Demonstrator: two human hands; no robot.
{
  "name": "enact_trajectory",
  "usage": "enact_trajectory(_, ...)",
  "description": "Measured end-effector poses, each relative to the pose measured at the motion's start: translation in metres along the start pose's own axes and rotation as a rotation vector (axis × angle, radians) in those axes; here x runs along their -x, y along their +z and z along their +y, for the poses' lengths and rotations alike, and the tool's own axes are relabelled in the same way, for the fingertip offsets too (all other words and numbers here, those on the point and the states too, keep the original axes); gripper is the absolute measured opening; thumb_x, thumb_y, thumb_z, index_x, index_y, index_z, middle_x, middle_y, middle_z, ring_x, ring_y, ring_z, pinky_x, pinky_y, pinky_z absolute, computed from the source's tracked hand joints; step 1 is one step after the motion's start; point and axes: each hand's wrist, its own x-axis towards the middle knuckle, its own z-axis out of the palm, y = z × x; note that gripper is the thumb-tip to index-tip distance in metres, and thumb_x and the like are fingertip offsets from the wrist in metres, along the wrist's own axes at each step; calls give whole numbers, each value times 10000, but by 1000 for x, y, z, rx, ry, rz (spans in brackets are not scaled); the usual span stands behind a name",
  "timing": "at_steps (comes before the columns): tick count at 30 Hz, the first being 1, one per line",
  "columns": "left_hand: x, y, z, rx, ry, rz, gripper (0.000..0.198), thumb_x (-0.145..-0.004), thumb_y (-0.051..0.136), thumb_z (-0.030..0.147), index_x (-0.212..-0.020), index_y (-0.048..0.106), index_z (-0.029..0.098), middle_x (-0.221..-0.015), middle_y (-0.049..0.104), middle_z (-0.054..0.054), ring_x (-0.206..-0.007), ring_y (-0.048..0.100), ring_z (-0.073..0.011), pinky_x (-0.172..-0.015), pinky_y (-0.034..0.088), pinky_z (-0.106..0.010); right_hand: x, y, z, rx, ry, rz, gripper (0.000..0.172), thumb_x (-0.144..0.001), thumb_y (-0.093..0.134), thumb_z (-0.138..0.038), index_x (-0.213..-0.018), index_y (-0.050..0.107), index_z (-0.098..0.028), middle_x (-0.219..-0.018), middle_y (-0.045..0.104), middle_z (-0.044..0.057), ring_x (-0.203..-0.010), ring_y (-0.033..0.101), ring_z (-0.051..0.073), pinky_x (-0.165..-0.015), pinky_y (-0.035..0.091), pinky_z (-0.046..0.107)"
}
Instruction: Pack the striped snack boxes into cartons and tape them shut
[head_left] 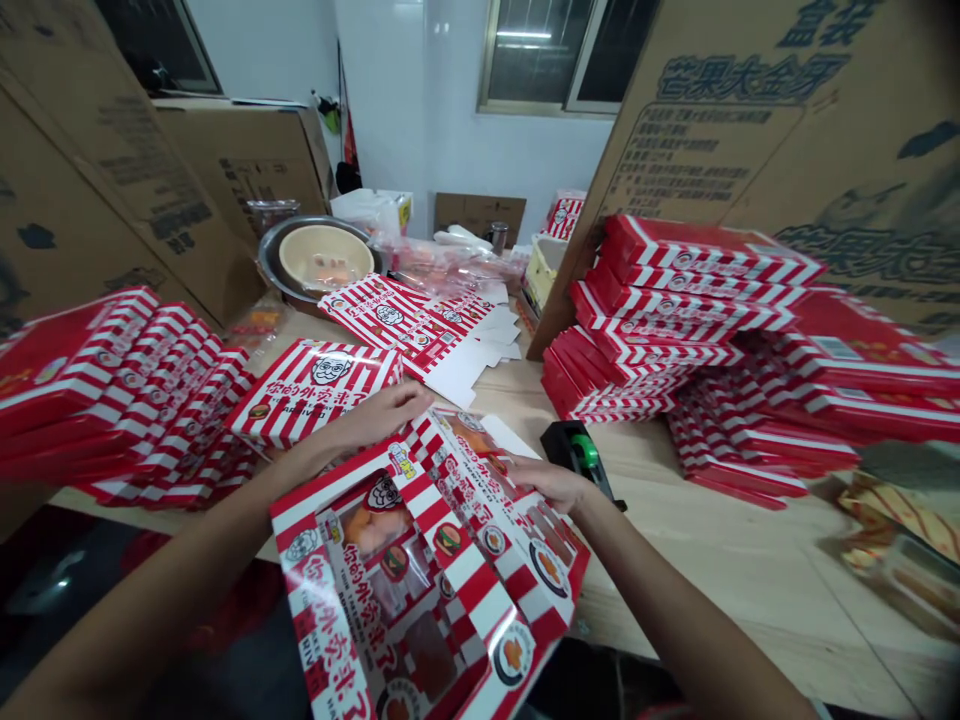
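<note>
In front of me a red-and-white striped window box [439,530] stands tilted at the table's near edge, with toy-food shapes behind its clear window. A second striped box [469,460] lies close behind it. My left hand [401,405] is at the far left corner of that second box, its fingers stretched out to the right. Across the right side of the same box rests my right hand [547,480], fingers extended over its face and thumb hidden. Left of my left hand sits another striped box [315,385]. A black tape dispenser [577,450] with green tape stands just beyond my right hand.
Stacked red boxes rise on the left [142,390] and right [682,290]. Flat striped box blanks [420,320] lie at the back, near a metal basin [270,260] holding a cream bowl [326,255]. Large cardboard cartons [750,130] flank the table.
</note>
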Motion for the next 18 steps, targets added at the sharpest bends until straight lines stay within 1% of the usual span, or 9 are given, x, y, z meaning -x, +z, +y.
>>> enact_trajectory(1, -1, -1, -1, -15, 7, -20, 304, -869, 362, 449, -741, 424, 181, -722, 435, 4, -689, 431, -130, -630, 377, -266, 0, 5, -2, -14, 6, 6, 573, -642, 696, -262, -1172, 493, -182, -962, 677, 53, -707, 654, 147, -637, 515, 265)
enact_trajectory(3, -4, -2, -3, -21, 23, -48, 266, -863, 381, 424, -781, 446, 180, -758, 456, -3, -720, 440, -136, -641, 379, -261, 0, 11, -5, -32, 7, 25, 659, -623, 707, -198, -1226, 441, -217, -964, 678, 40, -708, 658, 160, -620, 516, 275)
enact_trajectory(5, -5, -5, -3, -29, 42, -89, 221, -854, 403, 389, -828, 464, 178, -789, 469, -6, -732, 443, -135, -644, 378, -250, 2, 13, -7, -60, -8, 25, 701, -614, 712, -175, -1247, 417, -231, -961, 678, 34, -711, 659, 166, -633, 515, 289)
enact_trajectory(8, -8, -8, -1, -66, 53, -185, 232, -849, 421, 394, -838, 486, 172, -742, 444, 9, -646, 409, -110, -589, 348, -230, 7, 8, -5, -107, -48, -31, 687, -591, 754, -240, -1211, 459, -210, -963, 676, 41, -727, 654, 162, -679, 507, 297)
enact_trajectory(10, -9, -8, 0, -82, 39, -239, 249, -841, 434, 409, -820, 492, 167, -681, 415, 24, -577, 372, -95, -543, 317, -222, 8, 3, -2, -121, -83, -40, 690, -564, 781, -310, -1178, 487, -204, -982, 670, 43, -769, 650, 166, -719, 501, 305)
enact_trajectory(13, -10, -7, 1, -87, 20, -244, 256, -832, 449, 410, -794, 500, 162, -639, 426, 30, -553, 380, -93, -527, 307, -218, 5, 1, -1, -97, -79, -18, 716, -552, 789, -349, -1181, 484, -196, -998, 666, 52, -774, 650, 172, -729, 504, 316)
enact_trajectory(16, -11, -10, 5, -124, 27, -234, 272, -827, 464, 414, -780, 545, 158, -661, 476, 19, -586, 416, -99, -554, 324, -221, -2, 6, -10, -28, -20, -12, 773, -556, 789, -293, -1231, 428, -193, -981, 670, 58, -732, 656, 172, -660, 524, 304)
enact_trajectory(18, -11, -16, 14, -196, 53, -268, 284, -827, 470, 411, -774, 591, 160, -693, 525, 6, -626, 456, -109, -592, 347, -230, -4, 12, -18, 33, -5, -13, 796, -549, 788, -247, -1244, 402, -204, -961, 671, 43, -726, 656, 167, -618, 532, 279)
